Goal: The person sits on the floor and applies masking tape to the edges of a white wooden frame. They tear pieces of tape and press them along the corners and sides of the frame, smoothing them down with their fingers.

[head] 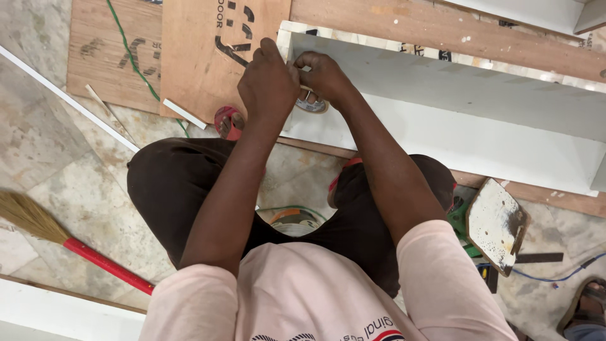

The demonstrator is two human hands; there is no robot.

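**Tape roll held at the panel's corner**

Both hands met at the white panel's near-left corner. The right hand pinched a light, stiff tape roll by its rim; the left hand was closed, apparently on its thin, sticky end.

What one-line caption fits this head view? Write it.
Squatting person's left hand and right hand work a tape roll at a white panel's end.

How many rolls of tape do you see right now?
1: a tape roll under the right hand, beside the left hand, against the white panel. Others may be hidden under the hands or legs.
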